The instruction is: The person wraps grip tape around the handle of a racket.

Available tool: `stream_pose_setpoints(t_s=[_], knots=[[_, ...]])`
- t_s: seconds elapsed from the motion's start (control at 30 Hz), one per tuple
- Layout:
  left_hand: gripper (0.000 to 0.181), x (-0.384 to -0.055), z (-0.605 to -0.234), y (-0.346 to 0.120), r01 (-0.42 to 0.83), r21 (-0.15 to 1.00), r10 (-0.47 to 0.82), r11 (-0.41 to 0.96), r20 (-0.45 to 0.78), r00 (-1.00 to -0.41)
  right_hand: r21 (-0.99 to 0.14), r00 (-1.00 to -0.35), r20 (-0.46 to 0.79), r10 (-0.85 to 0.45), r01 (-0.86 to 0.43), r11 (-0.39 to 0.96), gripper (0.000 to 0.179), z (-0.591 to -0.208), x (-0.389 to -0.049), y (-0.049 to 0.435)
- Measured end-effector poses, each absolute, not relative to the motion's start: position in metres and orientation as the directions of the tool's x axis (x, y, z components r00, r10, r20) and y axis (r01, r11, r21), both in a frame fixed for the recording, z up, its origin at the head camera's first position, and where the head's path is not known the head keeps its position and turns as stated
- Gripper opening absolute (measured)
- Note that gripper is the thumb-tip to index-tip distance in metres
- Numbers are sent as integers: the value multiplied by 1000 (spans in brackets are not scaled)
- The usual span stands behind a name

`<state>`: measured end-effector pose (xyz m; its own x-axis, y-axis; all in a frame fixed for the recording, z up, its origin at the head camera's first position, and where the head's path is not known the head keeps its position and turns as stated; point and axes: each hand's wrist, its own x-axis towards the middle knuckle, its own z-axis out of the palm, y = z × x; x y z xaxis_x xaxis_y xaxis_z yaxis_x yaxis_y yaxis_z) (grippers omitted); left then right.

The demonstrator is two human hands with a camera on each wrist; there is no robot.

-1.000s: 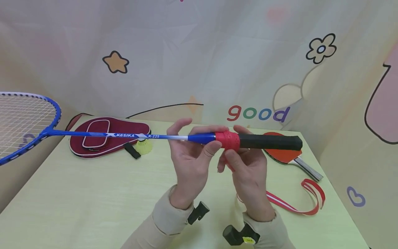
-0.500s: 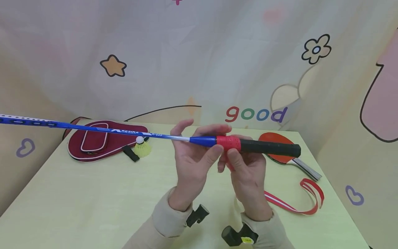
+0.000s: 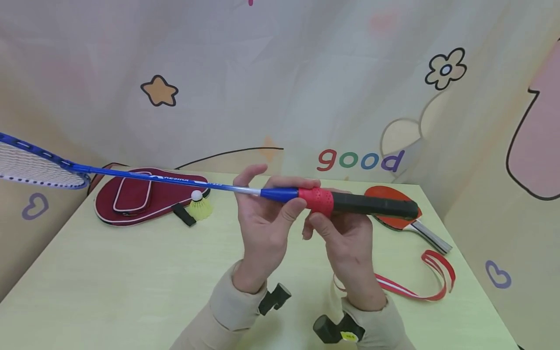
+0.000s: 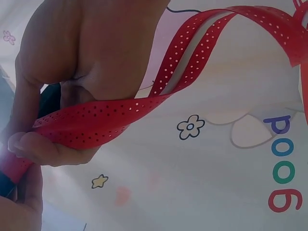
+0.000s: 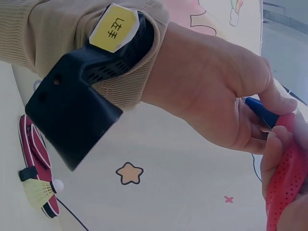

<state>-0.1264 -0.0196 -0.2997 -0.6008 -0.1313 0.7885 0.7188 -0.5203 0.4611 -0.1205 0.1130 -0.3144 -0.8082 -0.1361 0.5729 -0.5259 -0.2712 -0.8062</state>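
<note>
The left grip [image 3: 263, 231] is pinching the racket [image 3: 280, 195] above the counter [image 3: 175, 282]; the right grip [image 3: 352, 245] is pinching the red tape [image 3: 316, 199], whose slackening would be risking loose, uneven turns.

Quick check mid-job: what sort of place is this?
Probably an indoor corner set up for tabletop work: a cartoon-printed curtain stands behind the table, where a maroon bag and a paddle lie.
</note>
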Motion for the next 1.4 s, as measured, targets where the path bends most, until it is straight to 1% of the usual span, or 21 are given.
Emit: stream_pose_setpoints(t_s=[0.13,0.23,0.43,0.57,0.7,0.8,0.93,1.03,1.23,1.4], knots=[[59,-126,-300,-19,724,463,-137,-512,787,-601,-809,-814,566,-133,-516,-282,45,-314,-120,113],[58,-126,-300,-18,727,464,-141,-506,787,-600,-810,-816,564,-125,-517,-278,44,-314,-120,113],[59,-127,-301,-19,724,482,-136,-493,779,-612,-820,-829,549,-101,-513,-253,35,-315,-118,113],[60,-127,-302,-18,721,486,-139,-494,774,-617,-824,-835,541,-99,-502,-261,34,-314,-118,112],[59,-127,-302,-18,721,484,-142,-496,773,-618,-827,-844,528,-94,-486,-282,28,-313,-118,112],[60,-127,-302,-17,707,484,-129,-516,772,-623,-833,-855,511,-86,-467,-298,22,-312,-117,111],[60,-126,-301,-17,671,479,-89,-566,774,-627,-830,-859,506,-79,-459,-317,20,-313,-117,112],[59,-125,-300,-18,674,475,-85,-566,779,-621,-829,-855,510,-89,-462,-316,24,-314,-117,113],[58,-126,-298,-20,729,459,-152,-507,785,-600,-837,-835,530,-148,-488,-246,33,-315,-119,114],[58,-126,-299,-20,730,461,-163,-504,780,-605,-832,-824,543,-163,-503,-235,34,-315,-118,114]])
